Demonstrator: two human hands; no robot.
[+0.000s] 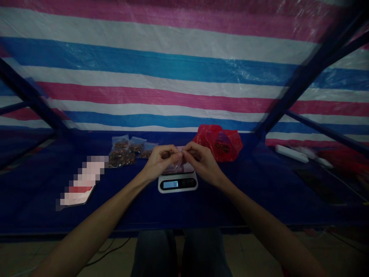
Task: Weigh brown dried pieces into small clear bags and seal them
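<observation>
Both hands meet above a small white digital scale (pixel 178 184) whose lit display reads about 7.8. Between the fingertips is a small clear plastic bag (pixel 179 164), pinched from the left by my left hand (pixel 164 159) and from the right by my right hand (pixel 200 157). The fingers of each hand are closed on its top edge. The bag hangs over the scale's platform; whether it touches the platform I cannot tell. Just right of my right hand sits an open red plastic bag (pixel 220 143) with brown pieces inside.
Several filled zip bags (pixel 122 156) of brown pieces lie left of the scale. A pixelated flat item (pixel 80 188) lies further left on the blue table (pixel 129 209). At right are a white power strip (pixel 291 153) and a dark flat object (pixel 317 185). Blue frame bars (pixel 305 82) slant at both sides.
</observation>
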